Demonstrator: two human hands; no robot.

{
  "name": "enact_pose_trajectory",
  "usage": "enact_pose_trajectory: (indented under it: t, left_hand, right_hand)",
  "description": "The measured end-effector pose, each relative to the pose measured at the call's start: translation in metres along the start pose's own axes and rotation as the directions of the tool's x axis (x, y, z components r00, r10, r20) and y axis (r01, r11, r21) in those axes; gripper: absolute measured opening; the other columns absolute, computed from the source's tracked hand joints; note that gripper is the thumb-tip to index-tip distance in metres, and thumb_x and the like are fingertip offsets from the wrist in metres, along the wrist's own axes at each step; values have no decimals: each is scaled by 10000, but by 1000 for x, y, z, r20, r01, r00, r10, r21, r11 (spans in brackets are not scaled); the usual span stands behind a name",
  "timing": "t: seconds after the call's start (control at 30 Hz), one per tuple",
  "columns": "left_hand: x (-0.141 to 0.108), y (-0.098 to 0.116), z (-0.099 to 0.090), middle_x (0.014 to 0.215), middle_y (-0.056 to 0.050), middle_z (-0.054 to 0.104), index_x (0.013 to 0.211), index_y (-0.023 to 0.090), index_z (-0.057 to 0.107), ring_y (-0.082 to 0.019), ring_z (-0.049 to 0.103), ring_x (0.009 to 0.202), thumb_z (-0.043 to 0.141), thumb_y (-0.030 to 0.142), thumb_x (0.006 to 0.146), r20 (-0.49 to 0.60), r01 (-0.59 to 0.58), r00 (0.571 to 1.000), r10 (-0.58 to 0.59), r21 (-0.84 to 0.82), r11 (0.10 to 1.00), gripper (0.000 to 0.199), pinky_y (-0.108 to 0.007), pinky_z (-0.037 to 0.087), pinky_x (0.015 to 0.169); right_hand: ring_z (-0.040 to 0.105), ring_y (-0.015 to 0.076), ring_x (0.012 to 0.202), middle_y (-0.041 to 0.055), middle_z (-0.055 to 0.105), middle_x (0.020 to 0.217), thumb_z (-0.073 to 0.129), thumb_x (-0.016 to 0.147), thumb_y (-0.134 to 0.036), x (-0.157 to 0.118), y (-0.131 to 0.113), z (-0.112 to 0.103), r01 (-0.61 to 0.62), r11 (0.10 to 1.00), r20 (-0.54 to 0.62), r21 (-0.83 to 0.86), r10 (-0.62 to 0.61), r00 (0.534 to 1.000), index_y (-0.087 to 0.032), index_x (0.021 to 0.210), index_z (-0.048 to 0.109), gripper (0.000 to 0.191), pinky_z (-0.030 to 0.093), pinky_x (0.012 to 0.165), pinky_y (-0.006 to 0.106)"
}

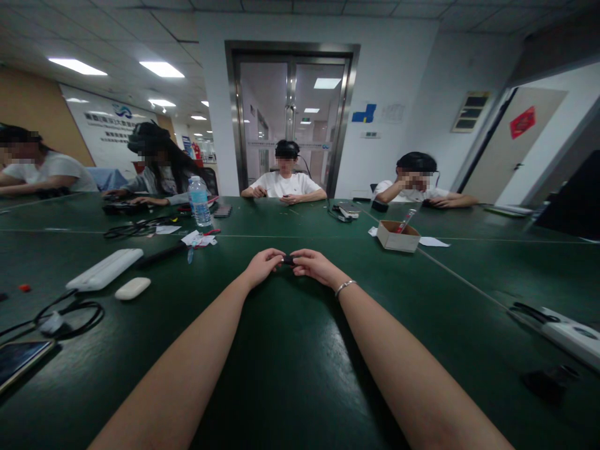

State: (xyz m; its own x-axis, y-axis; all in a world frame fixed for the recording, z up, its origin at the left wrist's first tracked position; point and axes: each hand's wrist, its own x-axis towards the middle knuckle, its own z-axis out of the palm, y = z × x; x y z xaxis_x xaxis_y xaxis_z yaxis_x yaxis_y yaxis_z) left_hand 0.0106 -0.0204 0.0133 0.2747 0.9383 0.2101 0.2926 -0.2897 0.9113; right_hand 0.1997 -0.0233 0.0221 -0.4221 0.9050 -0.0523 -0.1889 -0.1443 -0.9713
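Observation:
Both my arms reach forward over the dark green table. A small black object is held between my two hands, just above or on the table; what it is cannot be made out. My left hand pinches its left end, where a small light spot shows. My right hand grips its right end with thumb and fingers, and a silver bracelet circles that wrist.
To the left lie a white power bank, a white oval case, cables and a phone. Further off are a water bottle and a small open box. A white power strip is at right. Several people sit across the table.

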Motion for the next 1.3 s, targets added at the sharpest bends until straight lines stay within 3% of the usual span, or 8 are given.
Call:
enact_pose_trajectory:
  t: [0.37, 0.57, 0.67, 0.8, 0.93, 1.1, 1.2, 1.3]
  left_hand:
    - [-1, 3, 0, 719, -14, 567, 965, 146, 598, -84, 464, 554, 504, 337, 772, -12, 35, 999, -35, -20, 999, 288, -200, 362, 494]
    - [-1, 3, 0, 693, -10, 553, 884, 133, 596, -87, 467, 557, 560, 423, 723, -56, 49, 997, -53, -71, 996, 333, -196, 334, 470]
    - [-1, 2, 0, 704, -19, 576, 844, 134, 598, -90, 473, 560, 588, 438, 699, -39, 39, 998, -41, -56, 998, 337, -200, 346, 476]
    - [-2, 0, 2, 792, -49, 616, 840, 137, 601, -113, 534, 625, 603, 426, 698, 2, -32, 999, 32, 2, 999, 322, -218, 407, 529]
    - [-4, 2, 5, 857, -56, 615, 843, 144, 553, -106, 572, 596, 593, 398, 724, 4, 0, 1000, 0, -13, 1000, 284, -211, 416, 501]
    - [-29, 12, -9, 937, -91, 604, 879, 153, 471, -133, 627, 617, 616, 365, 724, 183, 221, 964, -195, -135, 966, 300, -208, 438, 491]
    - [-63, 18, -36, 1006, -94, 592, 906, 166, 480, -158, 642, 693, 628, 393, 706, 244, 288, 936, -252, -124, 950, 337, -239, 477, 555]
    - [-101, 25, -72, 1023, -76, 583, 896, 185, 510, -179, 641, 764, 638, 425, 685, 229, 381, 908, -351, -102, 919, 344, -258, 493, 599]
  right_hand:
    - [616, 93, 528, 58, 628, 722, 585, 796, -35, 2, 1, 1, 1, 998, 12, -67, 0, 1000, -88, 982, 535, 199, 555, 553, 195]
    - [580, 77, 517, 15, 596, 694, 599, 751, -27, 8, 6, 5, 49, 938, -4, -343, -54, 999, -111, 915, 537, 194, 504, 506, 173]
    - [529, 78, 515, -5, 565, 711, 671, 693, -90, 10, 13, 11, 140, 797, -8, -588, -179, 984, -128, 826, 552, 182, 443, 483, 188]
    - [478, 113, 610, -12, 518, 683, 736, 635, -247, 11, 21, 24, 193, 423, 8, -885, -401, 916, -144, 691, 542, 227, 364, 529, 209]
    - [480, 121, 620, 19, 548, 716, 705, 669, -240, 5, 9, 32, 184, 300, 75, -936, -340, 937, -130, 741, 585, 177, 338, 532, 211]
    - [530, 125, 573, 27, 618, 754, 659, 711, -239, -35, -43, 25, 182, 278, 209, -943, 70, 975, -155, 911, 657, 217, 362, 506, 211]
    - [562, 150, 610, 43, 637, 803, 721, 632, -273, -84, -81, 13, 221, 224, 231, -949, 19, 973, -189, 913, 679, 296, 385, 513, 223]
    - [587, 159, 654, 67, 643, 869, 714, 645, -338, -146, -111, -11, 116, 188, 106, -975, -65, 992, -241, 983, 664, 355, 432, 563, 244]
